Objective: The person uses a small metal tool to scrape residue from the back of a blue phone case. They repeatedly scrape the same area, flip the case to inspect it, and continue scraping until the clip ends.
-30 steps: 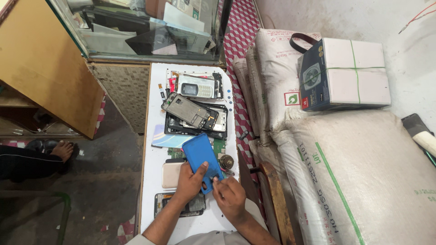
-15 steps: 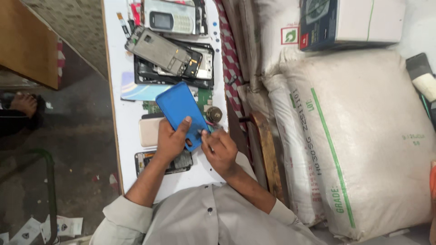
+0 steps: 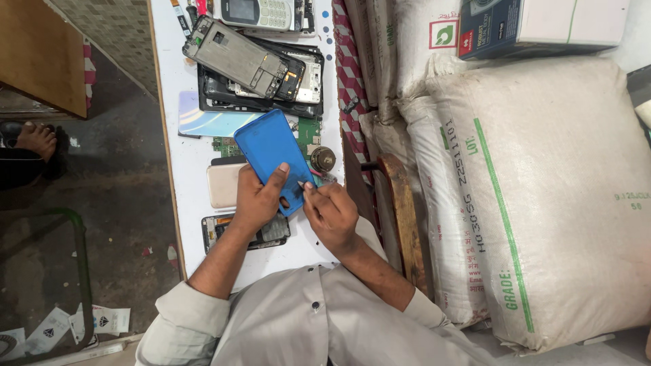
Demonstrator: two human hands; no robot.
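Observation:
My left hand grips a phone in a blue case, held tilted over the white table, with the thumb lying across its back. My right hand pinches a thin pointed tool whose tip touches the lower right edge of the blue case. Under my left wrist lies an opened phone with its insides showing. A beige phone back lies just left of my left hand.
Stacked opened phone frames, a keypad phone, a green circuit board and a small round part lie further up the table. Large white sacks and a box stand on the right. Someone's bare foot is at the left.
The camera has tilted down and come closer, so my shirt and arms fill the lower view. My hands stay on the blue-cased phone, the tool still at its edge.

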